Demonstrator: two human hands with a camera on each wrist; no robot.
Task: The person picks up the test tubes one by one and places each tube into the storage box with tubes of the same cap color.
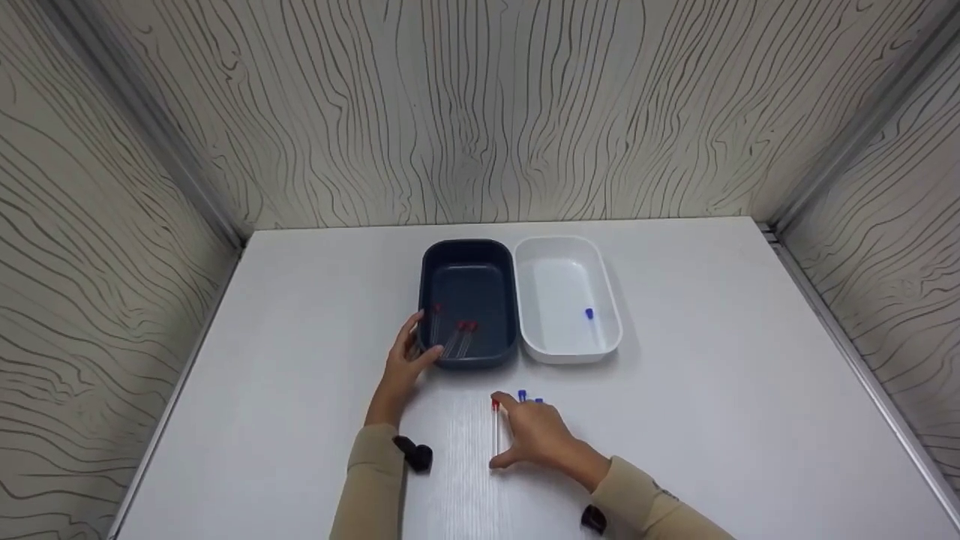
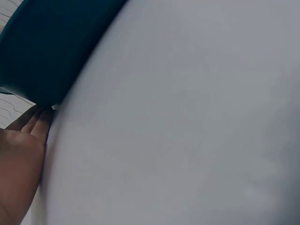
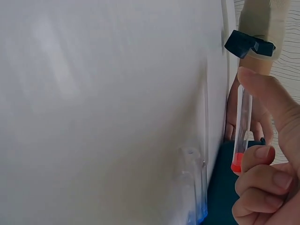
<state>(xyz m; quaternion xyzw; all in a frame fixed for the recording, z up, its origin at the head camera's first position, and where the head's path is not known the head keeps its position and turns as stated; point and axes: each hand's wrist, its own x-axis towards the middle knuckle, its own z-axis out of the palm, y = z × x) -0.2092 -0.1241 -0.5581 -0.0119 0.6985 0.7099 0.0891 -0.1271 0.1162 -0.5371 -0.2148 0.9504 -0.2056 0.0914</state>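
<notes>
My right hand (image 1: pixel 541 433) pinches a clear tube with a red cap (image 3: pixel 243 117) lengthwise, thumb at the clear end and a finger at the cap. Beside that hand lie tubes with blue caps (image 1: pixel 523 394), partly hidden by it in the head view. The left hand (image 1: pixel 405 367) touches the near left corner of a dark blue bin (image 1: pixel 469 362), its fingers along the outer side and its thumb at the rim. In the left wrist view, those fingers (image 2: pixel 42 123) look fairly straight. Three red-capped tubes (image 1: pixel 462 325) lie inside the dark bin.
Against the dark bin's right side stands a white bin (image 1: pixel 568 354) holding one blue-capped tube (image 1: pixel 589 313). Both bins sit on a white table (image 1: pixel 300 322). Patterned panels (image 1: pixel 480 112) rise behind and at both sides. A black device is strapped to each wrist.
</notes>
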